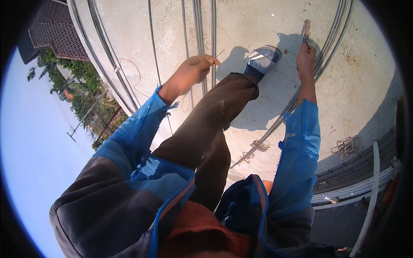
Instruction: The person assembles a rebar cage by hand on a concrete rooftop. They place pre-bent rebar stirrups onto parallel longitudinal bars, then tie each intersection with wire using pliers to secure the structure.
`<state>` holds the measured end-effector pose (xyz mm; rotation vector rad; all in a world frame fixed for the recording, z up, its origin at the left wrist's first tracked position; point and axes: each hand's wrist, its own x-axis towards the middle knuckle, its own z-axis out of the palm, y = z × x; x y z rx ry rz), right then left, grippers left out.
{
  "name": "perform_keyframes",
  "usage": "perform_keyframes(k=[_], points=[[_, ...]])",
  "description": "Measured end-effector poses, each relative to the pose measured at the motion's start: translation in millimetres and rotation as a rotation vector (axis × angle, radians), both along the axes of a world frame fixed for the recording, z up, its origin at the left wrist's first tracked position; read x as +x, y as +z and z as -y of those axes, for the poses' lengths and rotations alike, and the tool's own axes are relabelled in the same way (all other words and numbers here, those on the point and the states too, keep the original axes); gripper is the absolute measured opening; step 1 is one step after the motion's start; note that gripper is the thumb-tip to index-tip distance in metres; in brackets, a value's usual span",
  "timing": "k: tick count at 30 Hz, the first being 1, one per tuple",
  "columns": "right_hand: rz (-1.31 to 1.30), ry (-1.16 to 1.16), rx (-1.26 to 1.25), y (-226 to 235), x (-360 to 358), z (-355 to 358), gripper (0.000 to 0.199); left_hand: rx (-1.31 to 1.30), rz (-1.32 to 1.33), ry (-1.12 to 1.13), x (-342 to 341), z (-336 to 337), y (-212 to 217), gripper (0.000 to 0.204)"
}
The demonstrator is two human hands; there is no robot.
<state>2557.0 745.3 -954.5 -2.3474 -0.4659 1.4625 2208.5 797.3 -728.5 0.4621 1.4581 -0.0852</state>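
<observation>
My left hand [192,74] is raised over the concrete slab, thumb and fingers pinched on short thin wire [221,53]. Farther right, my right hand [306,60] is closed around a pair of pliers [306,29], whose rusty head points away from me. Their handles are mostly hidden inside my fist. Between the two hands, my foot in a dark sandal [264,58] stands on the slab. Long steel bars [214,26] run beneath and beyond my left hand. Another bar bundle [331,47] passes close beside my right hand.
Bent wire stirrups [346,146] lie at the right, near long pale pipes [352,188]. More wire ties [259,146] wrap the bars near my legs. A loose reddish wire [137,69] curls at the left. Beyond the slab's left edge are trees [79,88] and a tiled roof [58,32].
</observation>
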Motion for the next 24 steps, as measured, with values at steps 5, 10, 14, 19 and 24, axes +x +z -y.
perform_keyframes(k=[5,10,14,19,24], points=[[-0.81,-0.386,0.061,190,-56,116,0.04,0.441,0.058,-0.608,46,24,55,0.038],[-0.423,-0.272,0.344,326,-77,255,0.048,0.329,0.184,-0.924,110,75,145,0.038],[-0.24,-0.365,0.482,404,-103,360,0.048,0.443,0.269,-1.177,146,167,211,0.034],[-0.09,-0.777,0.6,452,-166,518,0.05,0.571,0.446,-1.486,169,309,267,0.026],[0.03,-0.96,0.661,480,-248,677,0.052,0.68,0.551,-1.795,165,478,313,0.027]])
